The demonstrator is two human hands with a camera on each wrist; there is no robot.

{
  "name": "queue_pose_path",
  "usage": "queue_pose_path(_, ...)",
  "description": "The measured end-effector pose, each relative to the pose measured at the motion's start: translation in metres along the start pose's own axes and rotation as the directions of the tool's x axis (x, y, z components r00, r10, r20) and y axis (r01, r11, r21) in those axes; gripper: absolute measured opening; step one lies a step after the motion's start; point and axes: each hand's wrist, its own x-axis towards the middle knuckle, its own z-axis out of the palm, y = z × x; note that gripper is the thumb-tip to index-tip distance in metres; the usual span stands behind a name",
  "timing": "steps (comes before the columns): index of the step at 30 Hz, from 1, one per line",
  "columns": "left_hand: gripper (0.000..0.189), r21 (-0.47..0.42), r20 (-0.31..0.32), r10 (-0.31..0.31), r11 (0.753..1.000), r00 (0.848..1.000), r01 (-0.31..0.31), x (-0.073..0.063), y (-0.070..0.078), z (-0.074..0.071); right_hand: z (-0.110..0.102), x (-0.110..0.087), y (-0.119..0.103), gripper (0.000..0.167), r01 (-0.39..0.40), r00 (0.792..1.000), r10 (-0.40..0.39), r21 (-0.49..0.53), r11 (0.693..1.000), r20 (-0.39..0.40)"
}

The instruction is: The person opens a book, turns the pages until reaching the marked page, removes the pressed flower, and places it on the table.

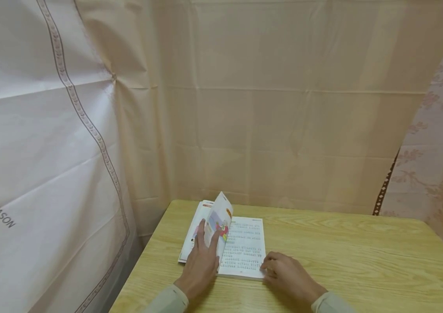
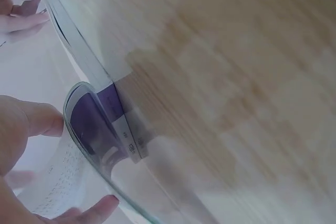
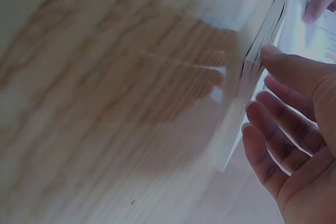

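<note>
An open book [image 1: 245, 250] with printed text on its right page lies on the wooden table. One illustrated page [image 1: 221, 221] stands up from the middle, leaning left. My left hand [image 1: 202, 263] lies over the left side with fingers spread, fingertips against the raised page and the page beneath. In the left wrist view, the left thumb [image 2: 44, 119] is right at the curved lower edge of the pages. My right hand [image 1: 288, 274] rests at the lower right corner, fingers loosely bent. Its thumb [image 3: 281, 59] touches the page edges in the right wrist view, the other fingers apart from it.
The wooden table [image 1: 354, 256] extends to the right of the book. A beige curtain [image 1: 284, 108] hangs behind it, a white printed sheet [image 1: 41, 174] on the left, and a floral cloth [image 1: 441, 174] on the right.
</note>
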Motion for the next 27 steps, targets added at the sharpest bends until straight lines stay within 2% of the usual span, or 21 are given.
queue_pose_path(2,0.063,0.035,0.038,-0.011,0.999,0.999,0.01,0.0,-0.001,-0.002,0.001,0.0,0.0,0.012,-0.004,1.0,0.004,-0.018,1.0,0.004)
queue_pose_path(5,0.053,0.114,0.07,0.001,0.993,0.998,-0.009,0.0,-0.003,-0.004,0.002,0.0,0.001,0.009,0.019,1.0,-0.018,-0.044,0.999,0.008)
queue_pose_path(10,0.054,0.196,0.053,0.03,0.98,0.998,-0.039,-0.001,-0.008,-0.005,0.003,-0.002,0.001,0.009,0.094,0.995,-0.096,-0.089,0.992,-0.023)
queue_pose_path(16,0.052,0.229,0.031,0.033,0.973,0.999,-0.039,-0.001,-0.01,-0.007,0.004,-0.003,0.002,0.006,0.176,0.98,-0.184,-0.096,0.98,-0.081)
queue_pose_path(21,0.045,0.225,0.047,0.06,0.972,0.997,-0.069,-0.001,-0.013,-0.007,0.004,-0.001,0.003,0.004,0.231,0.963,-0.243,-0.104,0.967,-0.118)
queue_pose_path(27,0.028,0.137,0.11,0.118,0.982,0.987,-0.133,-0.002,-0.012,-0.006,0.003,0.0,0.002,0.007,0.264,0.948,-0.284,-0.14,0.954,-0.145)
